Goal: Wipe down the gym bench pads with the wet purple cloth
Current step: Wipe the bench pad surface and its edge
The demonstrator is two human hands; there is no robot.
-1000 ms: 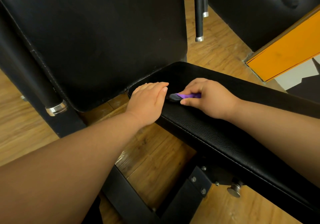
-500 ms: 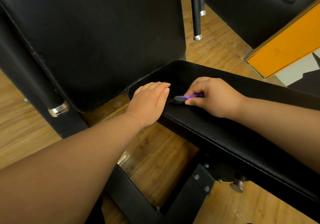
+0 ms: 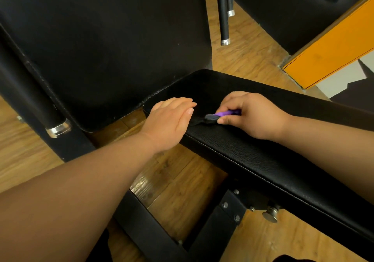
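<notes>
wiping the near end of the seat pad

the step in hand looks like the wipe itself, at the end of the long flat black leather seat pad (image 3: 263, 160) nearest the big upright black back pad (image 3: 111, 49). the left hand (image 3: 170, 122) lies flat on that end with its fingers straight and together, gripping nothing, and seems to serve as a brace. the right hand (image 3: 253, 116) curls its fingers and thumb around the bunched wet purple cloth (image 3: 226, 113), pinching it down against the top of the pad; only a short purple strip and a darker tip stick out towards the left hand.

most of the seat pad stretches off to the right, so i judge the task far from done. the next move calls for steady downward pressure and long strokes along the pad, then a pass over the back pad.

against a second ago, the left hand has stayed planted, while the cloth's dark tip has drawn slightly away from the left fingertips. since half a second ago almost nothing has shifted.
</notes>
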